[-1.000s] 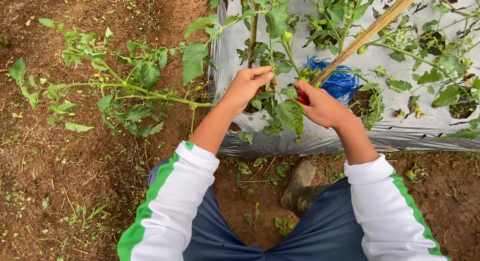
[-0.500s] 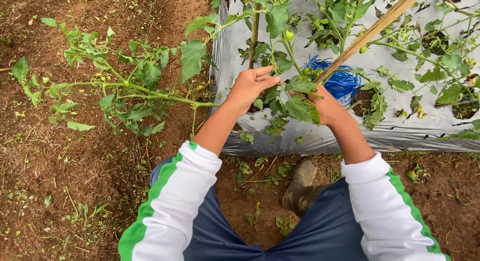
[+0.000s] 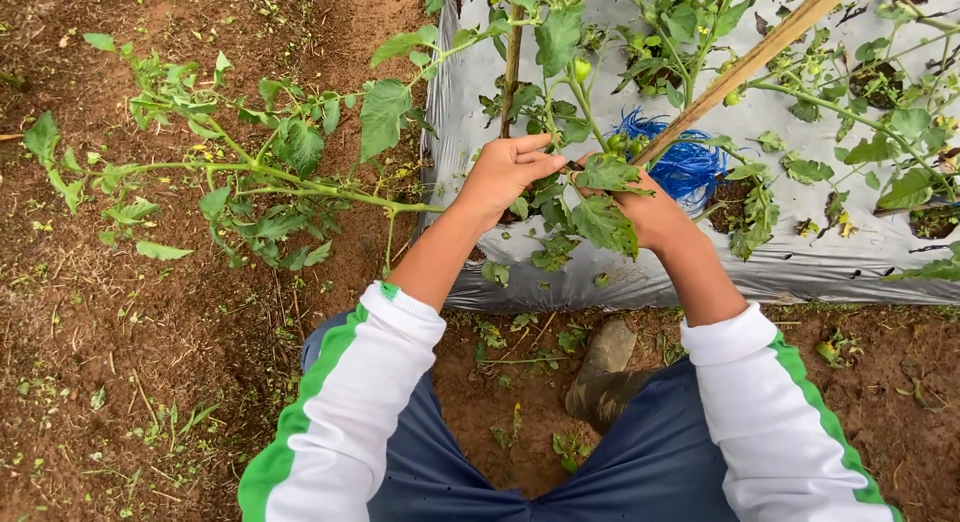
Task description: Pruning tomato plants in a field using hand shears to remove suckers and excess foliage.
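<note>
1. Hands met at the middle of a tomato plant (image 3: pixel 585 197) growing through grey plastic mulch (image 3: pixel 850 252) on a raised bed, just beyond the person's knees.
2. The left hand (image 3: pixel 505 172) was curled around the plant's stem beside a thin upright stake (image 3: pixel 513 52); its grip was closed on the stem, fingers pointing right.
3. The right hand (image 3: pixel 655 217) sat just right of it, mostly hidden under a broad leaf (image 3: pixel 605 222), so I could not tell whether its grip was open or closed, or what it held.
4. A slanted bamboo pole (image 3: pixel 745 67) ran from the far right corner down to the spot where both hands worked, and a bundle of blue twine (image 3: pixel 690 162) lay on the mulch just behind it.
5. Small green tomatoes (image 3: pixel 582 70) hung on the stems above the hands.
6. Judging by the pose, the step in hand looked like gathering the stem against its support.
7. The next move would call for steadying the stem with the left hand without bending it sharply, and freeing the right from the leaves.
8. A long side branch (image 3: pixel 280 182) sprawled left over bare soil (image 3: pixel 120 362), and a muddy rubber boot (image 3: pixel 605 382) stood near the bed's edge.
</note>
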